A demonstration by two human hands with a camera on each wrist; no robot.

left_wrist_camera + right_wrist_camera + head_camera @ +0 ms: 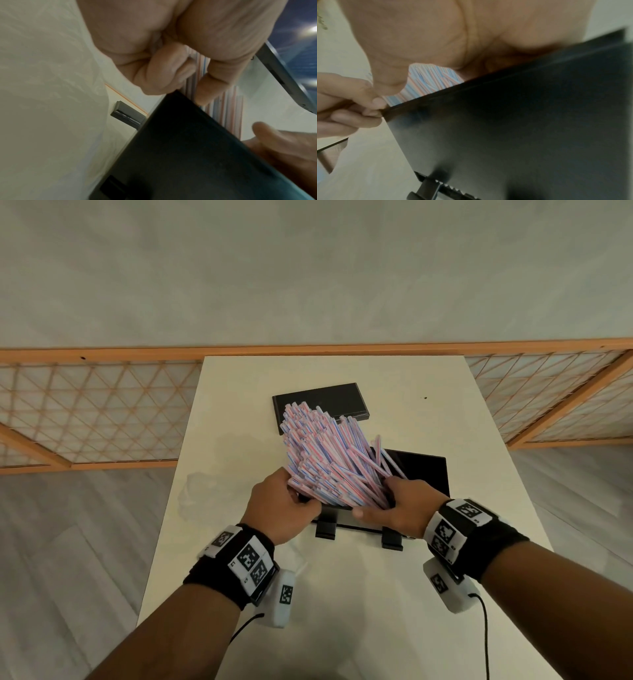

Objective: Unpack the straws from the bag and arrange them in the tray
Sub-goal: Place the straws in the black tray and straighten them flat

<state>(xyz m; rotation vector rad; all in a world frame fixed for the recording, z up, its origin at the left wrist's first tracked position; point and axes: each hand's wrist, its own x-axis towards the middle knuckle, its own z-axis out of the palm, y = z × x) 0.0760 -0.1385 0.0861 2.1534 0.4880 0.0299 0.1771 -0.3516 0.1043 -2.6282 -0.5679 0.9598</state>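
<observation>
A thick bundle of pink, blue and white striped straws stands slanted in a black tray at the middle of the white table, fanning up and to the left. My left hand grips the bundle's lower left side, with the fingers curled round the straws above the tray wall. My right hand holds the lower right side, thumb lying on the straws; its fingers are hidden behind the tray wall. The lower ends of the straws sit inside the tray.
A flat black lid lies on the table behind the tray. Two black clips stick out of the tray's front. A crumpled clear plastic bag lies left of the tray. The table's near half is bare white surface.
</observation>
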